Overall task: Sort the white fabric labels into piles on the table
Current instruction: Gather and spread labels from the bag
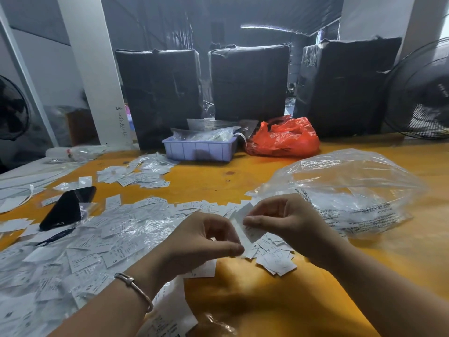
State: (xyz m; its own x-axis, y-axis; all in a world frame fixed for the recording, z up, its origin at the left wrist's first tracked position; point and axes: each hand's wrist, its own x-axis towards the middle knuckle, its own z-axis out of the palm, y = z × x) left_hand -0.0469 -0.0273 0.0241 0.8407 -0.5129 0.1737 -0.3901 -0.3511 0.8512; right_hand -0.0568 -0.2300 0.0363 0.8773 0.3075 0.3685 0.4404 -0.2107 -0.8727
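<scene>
Both hands are raised just above the orange table (243, 288). My left hand (201, 242) and my right hand (284, 220) pinch a small bunch of white fabric labels (245, 227) between them. Under the hands lies a small pile of labels (274, 259). A wide spread of loose labels (80, 251) covers the table's left side, mixed with clear plastic film. A further pile of labels (136, 173) lies at the back left.
A black phone (68, 207) lies among the labels on the left. A large clear plastic bag (345, 190) sits to the right. A lilac tray (199, 148) and a red bag (284, 138) stand at the back, before black-wrapped boxes (247, 81). A fan (422, 98) stands far right.
</scene>
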